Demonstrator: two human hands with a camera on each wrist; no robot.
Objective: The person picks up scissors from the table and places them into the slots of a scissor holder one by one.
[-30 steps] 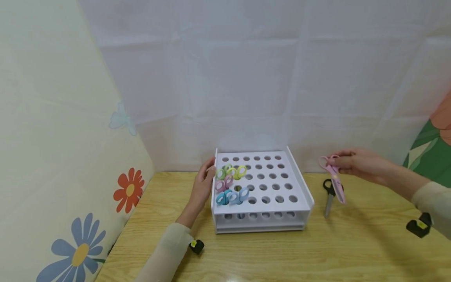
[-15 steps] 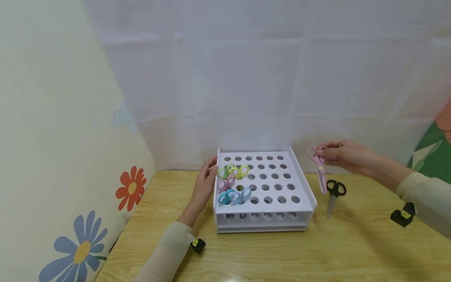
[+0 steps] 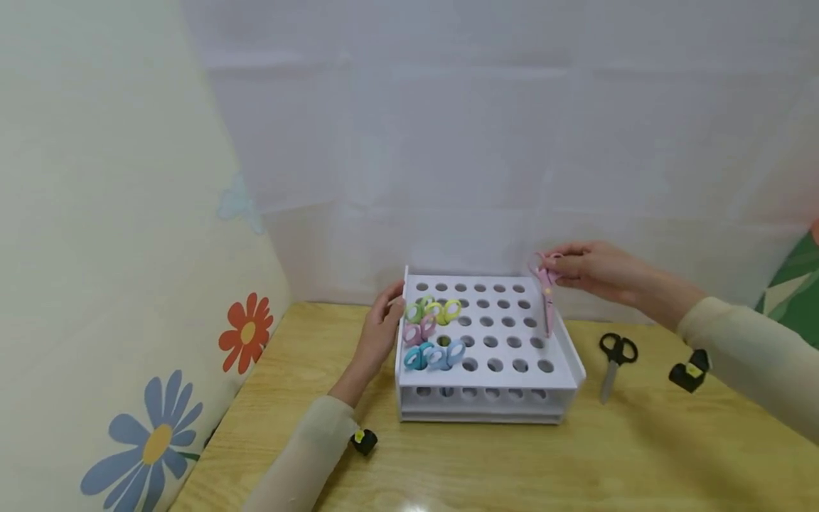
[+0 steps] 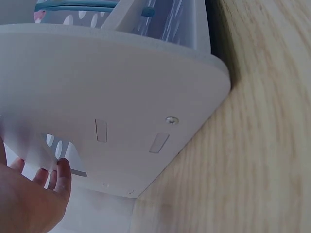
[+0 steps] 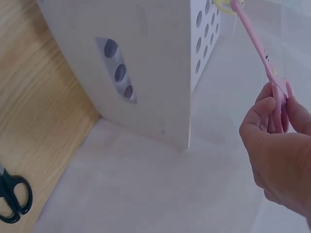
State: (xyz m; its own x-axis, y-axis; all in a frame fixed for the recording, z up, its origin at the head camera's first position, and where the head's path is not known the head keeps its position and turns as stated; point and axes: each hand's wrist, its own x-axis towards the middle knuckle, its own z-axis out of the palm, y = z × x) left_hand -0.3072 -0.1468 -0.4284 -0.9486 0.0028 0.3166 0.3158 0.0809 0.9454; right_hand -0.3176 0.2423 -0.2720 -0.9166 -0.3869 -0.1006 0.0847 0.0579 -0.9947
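Observation:
My right hand (image 3: 598,270) pinches pink scissors (image 3: 547,291) by their handles, blades pointing down. They hang over the right side of a white holed rack (image 3: 486,380); in the right wrist view the pink scissors (image 5: 255,41) are held between thumb and fingers. My left hand (image 3: 379,331) rests against the rack's left side panel (image 4: 97,82), its fingertips near a slot in the left wrist view. Scissors with green (image 3: 414,313), yellow (image 3: 451,311), mauve (image 3: 412,333), teal (image 3: 414,357) and light blue handles (image 3: 456,352) stand in holes at the rack's left.
Black-handled scissors (image 3: 618,348) lie on the wooden table (image 3: 486,469), right of the rack. A white cloth (image 3: 397,142) hangs behind, and a flower-patterned wall covering (image 3: 147,213) stands at the left. Each wrist carries a small black device (image 3: 365,441).
My right hand has carried the pink scissors leftward from above the black scissors to over the rack's right side. My left hand stays at the rack's left panel. The view has shifted slightly.

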